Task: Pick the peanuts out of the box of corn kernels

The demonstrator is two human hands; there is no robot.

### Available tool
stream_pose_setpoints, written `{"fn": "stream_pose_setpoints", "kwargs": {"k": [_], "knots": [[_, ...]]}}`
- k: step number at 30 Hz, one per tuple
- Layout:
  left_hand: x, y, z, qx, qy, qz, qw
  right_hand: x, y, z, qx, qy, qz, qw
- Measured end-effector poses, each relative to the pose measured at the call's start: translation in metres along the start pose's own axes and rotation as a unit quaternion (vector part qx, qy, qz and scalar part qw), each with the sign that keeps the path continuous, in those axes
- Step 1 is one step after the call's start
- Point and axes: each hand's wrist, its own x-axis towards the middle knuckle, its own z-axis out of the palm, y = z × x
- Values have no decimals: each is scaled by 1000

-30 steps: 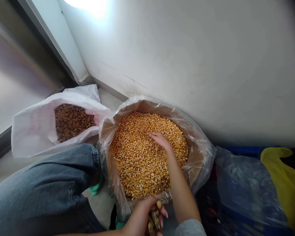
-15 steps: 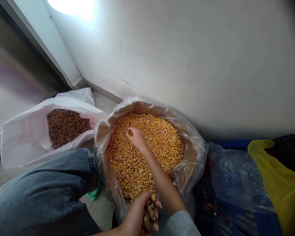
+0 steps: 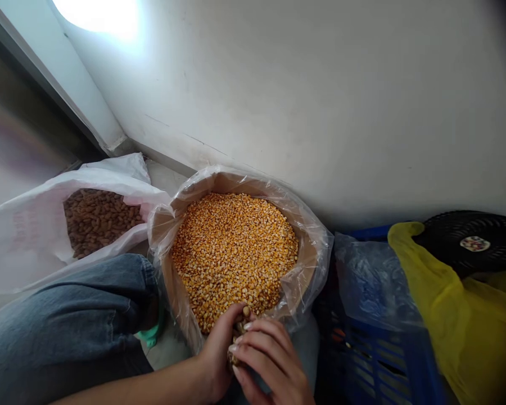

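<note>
A handful of broad beans (image 3: 247,311) lies cupped in my left hand (image 3: 217,350), just over the near edge of a plastic-lined bag (image 3: 315,256). My right hand (image 3: 274,355) meets it there, its curled fingers resting on the beans and partly covering them. Whether those fingers also pinch a single bean is hidden. Below and beyond both hands, dried corn kernels (image 3: 236,247) fill the bag, whose clear liner stands up around them.
On the left leans a white sack (image 3: 21,230) of brown almonds (image 3: 103,222), beside my jeans-covered knee (image 3: 96,298). To the right are a blue crate (image 3: 388,354), clear plastic (image 3: 375,281), yellow mesh (image 3: 459,309) and a black basket (image 3: 489,225). A wall (image 3: 299,101) stands behind.
My right hand has come back from the far side of the corn to the beans in my left hand. The left hand has shifted slightly up and left; the view has turned right.
</note>
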Motion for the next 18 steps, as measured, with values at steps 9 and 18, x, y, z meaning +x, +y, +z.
{"fn": "stream_pose_setpoints", "kwargs": {"k": [9, 18], "knots": [[5, -3, -4, 13, 30, -8, 999, -24, 12, 8, -50, 55, 34, 997], [-20, 10, 18, 55, -12, 29, 998, -42, 11, 11, 86, 192, 256, 943]]}}
